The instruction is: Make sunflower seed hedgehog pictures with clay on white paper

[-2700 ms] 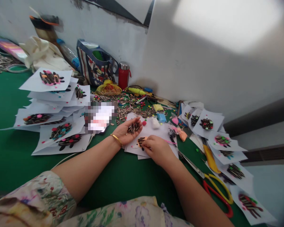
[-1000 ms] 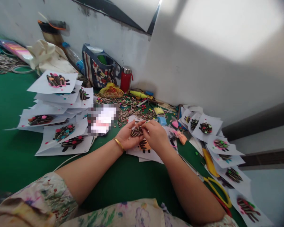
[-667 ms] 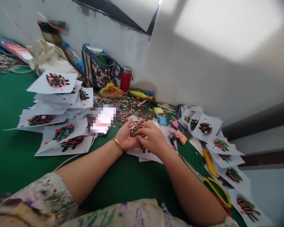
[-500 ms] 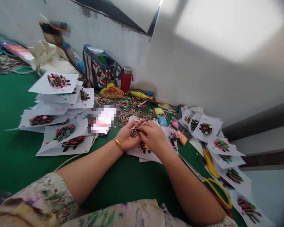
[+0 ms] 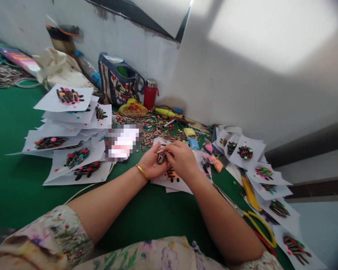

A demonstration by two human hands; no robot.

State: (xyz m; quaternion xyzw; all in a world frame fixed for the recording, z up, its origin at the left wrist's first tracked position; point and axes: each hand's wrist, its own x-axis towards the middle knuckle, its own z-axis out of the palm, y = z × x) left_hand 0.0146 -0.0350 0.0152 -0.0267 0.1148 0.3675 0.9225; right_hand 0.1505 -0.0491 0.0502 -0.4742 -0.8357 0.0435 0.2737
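Cupped palm up, my left hand [image 5: 152, 163] holds a small heap of striped sunflower seeds [image 5: 161, 158]. My right hand [image 5: 182, 159] is over that palm, thumb and fingers bent together among the seeds; whatever is between its fingertips is too small to make out. Beneath both hands lie white paper sheets [image 5: 171, 189]. On the top sheet an orange clay shape [image 5: 172, 174] has dark seeds stuck in it, partly covered by my right hand.
Left stands a stack of papers [image 5: 73, 129] with seed-and-clay pictures, beside a blurred-out phone [image 5: 122, 142]. Loose seeds [image 5: 154, 129], a yellow clay packet [image 5: 189, 132] and a blue one [image 5: 193, 144] lie behind. Scissors [image 5: 259, 225] and more pictures [image 5: 245, 152] are at right.
My right hand has moved from the orange clay shape up to my left palm. There its fingers have been shifting among the seeds. The left hand stays cupped.
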